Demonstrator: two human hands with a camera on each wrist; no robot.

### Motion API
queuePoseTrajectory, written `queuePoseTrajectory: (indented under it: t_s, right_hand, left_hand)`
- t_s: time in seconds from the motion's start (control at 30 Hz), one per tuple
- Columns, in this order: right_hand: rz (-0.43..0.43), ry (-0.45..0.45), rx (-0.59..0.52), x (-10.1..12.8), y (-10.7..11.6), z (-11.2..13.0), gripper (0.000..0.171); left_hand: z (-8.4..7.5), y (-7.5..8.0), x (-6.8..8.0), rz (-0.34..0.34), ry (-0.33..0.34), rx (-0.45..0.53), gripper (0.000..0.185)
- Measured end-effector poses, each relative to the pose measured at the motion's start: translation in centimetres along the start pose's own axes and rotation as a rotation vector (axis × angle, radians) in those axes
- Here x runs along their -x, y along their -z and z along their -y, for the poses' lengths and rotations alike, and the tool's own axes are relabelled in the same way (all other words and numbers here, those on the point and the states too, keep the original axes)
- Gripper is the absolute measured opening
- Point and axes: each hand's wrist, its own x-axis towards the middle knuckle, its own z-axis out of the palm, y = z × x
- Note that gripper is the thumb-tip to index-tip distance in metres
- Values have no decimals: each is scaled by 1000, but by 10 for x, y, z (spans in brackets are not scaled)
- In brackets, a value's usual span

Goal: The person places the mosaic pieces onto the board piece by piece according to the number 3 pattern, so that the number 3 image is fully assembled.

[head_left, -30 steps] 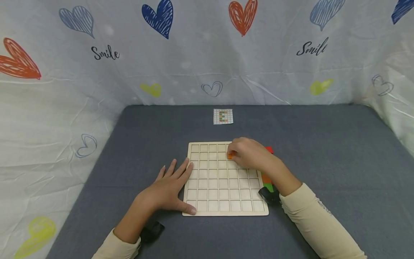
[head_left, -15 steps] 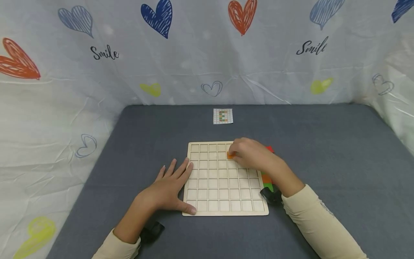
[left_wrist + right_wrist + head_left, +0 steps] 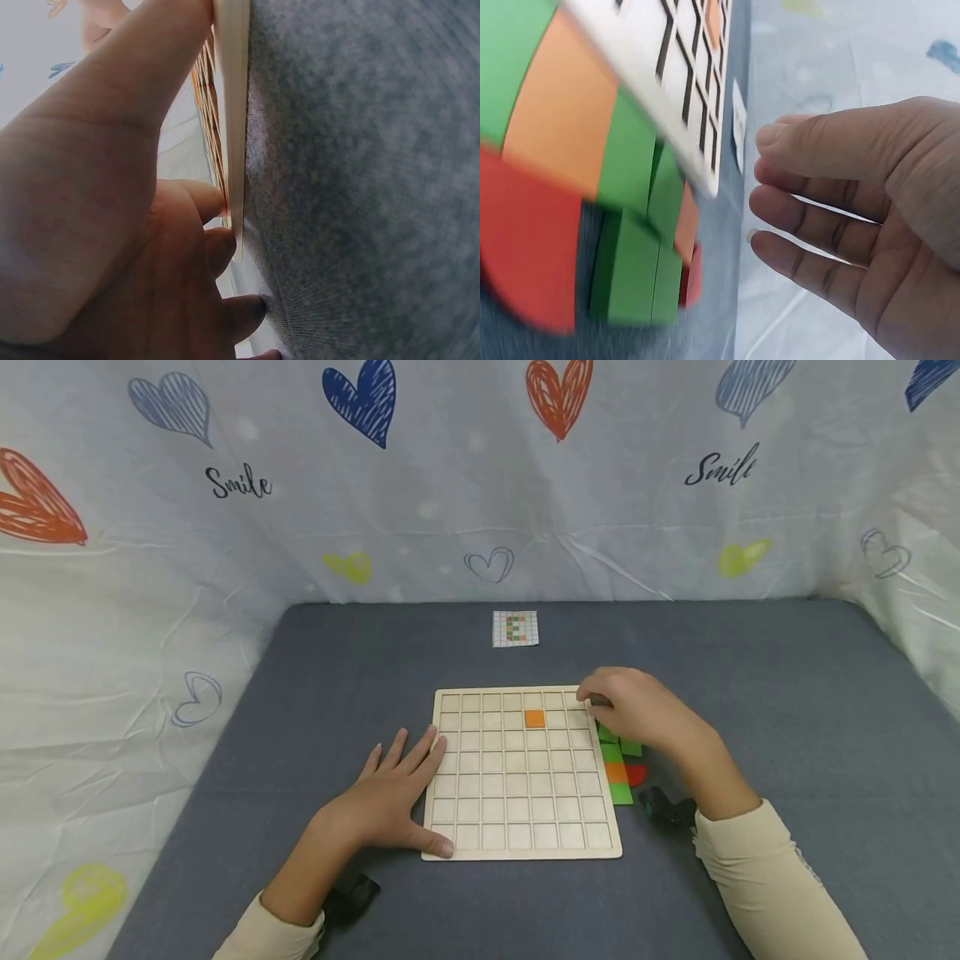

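A wooden grid board (image 3: 491,787) lies on the table. One orange square tile (image 3: 535,718) sits in a cell of its second row from the far edge. My left hand (image 3: 390,802) rests with fingers spread across the board's left edge, thumb on the near left corner; the left wrist view shows fingertips along the board's side. Over the far right corner hovers my right hand (image 3: 637,706), its fingers loosely bent. In the right wrist view nothing shows between its thumb and fingers. Below it, green blocks (image 3: 630,262), an orange block (image 3: 559,90) and a red rounded block (image 3: 529,240) lie beside the board.
A small card (image 3: 515,629) printed with a coloured grid pattern lies farther back on the grey table (image 3: 360,668). Behind the table hangs a white curtain (image 3: 420,485) with hearts. Dark wrist devices (image 3: 667,808) are worn on both wrists.
My right hand has let go of the orange tile, which stays in its cell, and has moved right to the board's far right corner. The left hand keeps its place.
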Motion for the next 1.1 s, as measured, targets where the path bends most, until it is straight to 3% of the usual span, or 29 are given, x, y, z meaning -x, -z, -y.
queuePoseTrajectory:
  t_s: [0.33, 0.63, 0.97, 1.1]
  right_hand:
    - [40, -62, 5, 13, 5, -23, 13]
    - [138, -157, 3, 22, 10, -30, 17]
    - [211, -126, 7, 22, 10, -32, 23]
    - [226, -169, 19, 22, 9, -29, 27]
  left_hand:
    - [0, 0, 0, 3, 2, 2, 123]
    - [1, -1, 0, 0, 5, 4, 122]
    - [1, -1, -1, -3, 3, 6, 123]
    - [1, -1, -1, -4, 4, 6, 123]
